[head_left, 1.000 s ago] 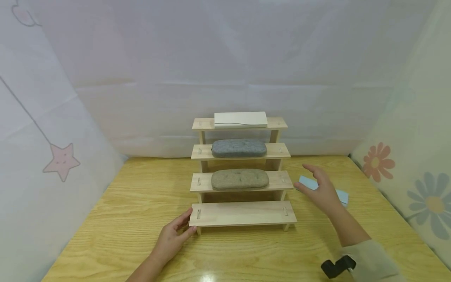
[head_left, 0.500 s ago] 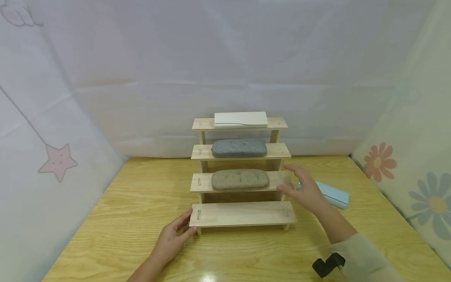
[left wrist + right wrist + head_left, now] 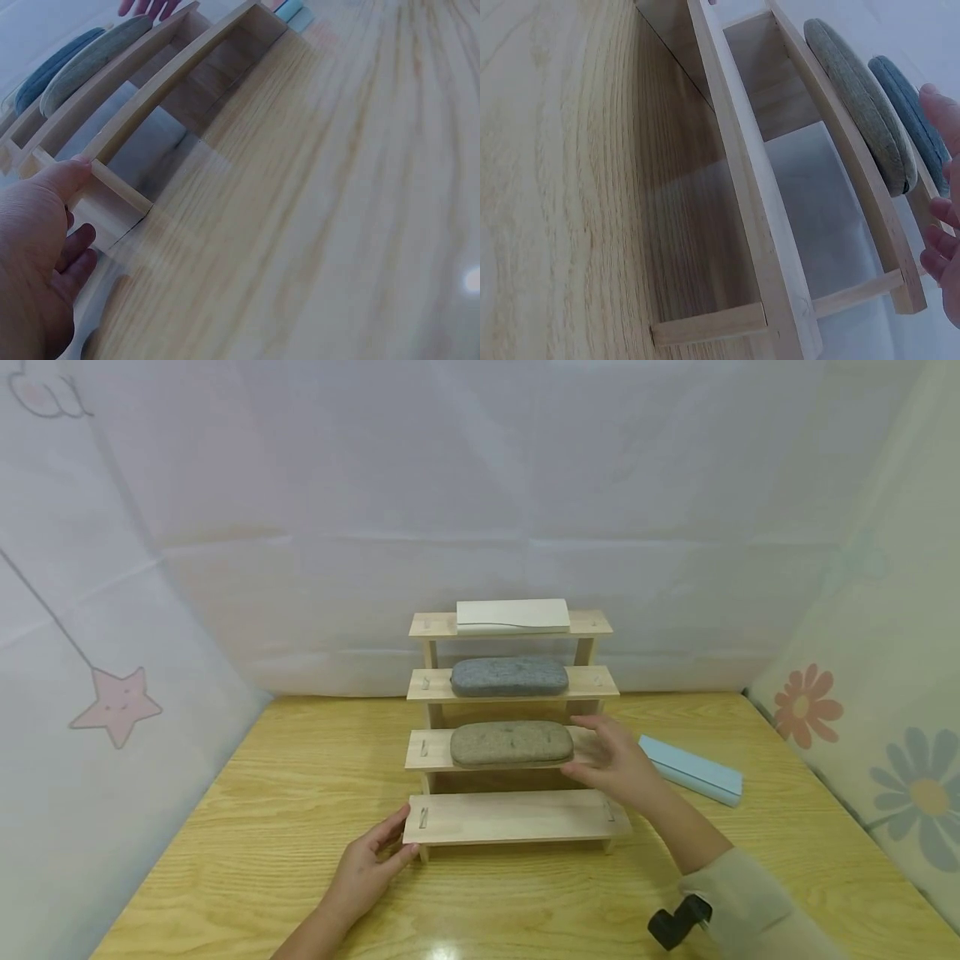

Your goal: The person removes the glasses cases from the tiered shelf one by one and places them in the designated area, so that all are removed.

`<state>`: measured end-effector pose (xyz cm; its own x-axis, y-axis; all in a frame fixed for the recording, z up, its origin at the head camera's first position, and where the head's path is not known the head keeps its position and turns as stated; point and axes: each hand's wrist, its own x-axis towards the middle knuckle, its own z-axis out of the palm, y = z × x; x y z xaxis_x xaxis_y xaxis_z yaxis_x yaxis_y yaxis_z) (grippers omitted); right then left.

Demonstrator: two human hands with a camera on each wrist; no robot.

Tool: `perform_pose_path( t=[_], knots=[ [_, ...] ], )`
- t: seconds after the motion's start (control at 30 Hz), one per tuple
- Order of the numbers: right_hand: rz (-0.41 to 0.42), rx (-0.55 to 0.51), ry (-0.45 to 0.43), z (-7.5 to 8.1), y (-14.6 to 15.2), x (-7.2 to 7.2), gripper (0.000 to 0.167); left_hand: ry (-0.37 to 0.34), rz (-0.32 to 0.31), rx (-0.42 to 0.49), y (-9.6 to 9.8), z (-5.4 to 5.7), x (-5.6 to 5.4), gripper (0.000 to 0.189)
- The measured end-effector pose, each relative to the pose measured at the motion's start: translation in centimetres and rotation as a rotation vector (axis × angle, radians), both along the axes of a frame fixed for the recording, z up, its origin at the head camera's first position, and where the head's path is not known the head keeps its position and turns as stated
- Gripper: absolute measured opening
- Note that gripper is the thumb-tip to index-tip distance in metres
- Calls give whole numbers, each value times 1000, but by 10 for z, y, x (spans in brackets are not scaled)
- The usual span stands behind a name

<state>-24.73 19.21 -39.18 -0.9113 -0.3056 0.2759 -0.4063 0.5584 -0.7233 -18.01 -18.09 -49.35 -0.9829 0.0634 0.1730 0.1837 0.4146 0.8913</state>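
A stepped wooden display stand (image 3: 517, 817) stands mid-table, with glasses cases on its upper three steps. On the second step from the bottom lies an olive-beige fabric glasses case (image 3: 512, 743). My right hand (image 3: 617, 763) is at that case's right end, thumb and fingers spread apart and reaching over the step. In the right wrist view its fingers (image 3: 939, 217) show beyond the beige case's near end. My left hand (image 3: 367, 863) grips the left end of the bottom step, its thumb (image 3: 73, 171) against the front corner.
A grey-blue fabric glasses case (image 3: 509, 677) lies one step higher, and a white case (image 3: 513, 616) sits on the top step. On the table (image 3: 285, 777), right of the stand, rests a light blue case (image 3: 693, 772). Cloth walls (image 3: 480, 468) enclose the back and sides.
My right hand has moved left, from over the light blue case to the right end of the beige one, uncovering the blue case. The left hand stays in place.
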Motion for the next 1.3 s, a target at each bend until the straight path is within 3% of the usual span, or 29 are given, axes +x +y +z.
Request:
perform_pose_path(
  t=[0.47,0.7,1.3],
  knots=[
    [54,-22,-48,1,-23,-8,77,-10,-4,-23,-2,-2,2,61],
    [33,97,54,1,-30,-14,75,-17,-6,-16,-2,-2,2,61],
    [46,176,30,1,-41,-25,77,-15,-9,-8,-1,-2,-1,62]
  ],
)
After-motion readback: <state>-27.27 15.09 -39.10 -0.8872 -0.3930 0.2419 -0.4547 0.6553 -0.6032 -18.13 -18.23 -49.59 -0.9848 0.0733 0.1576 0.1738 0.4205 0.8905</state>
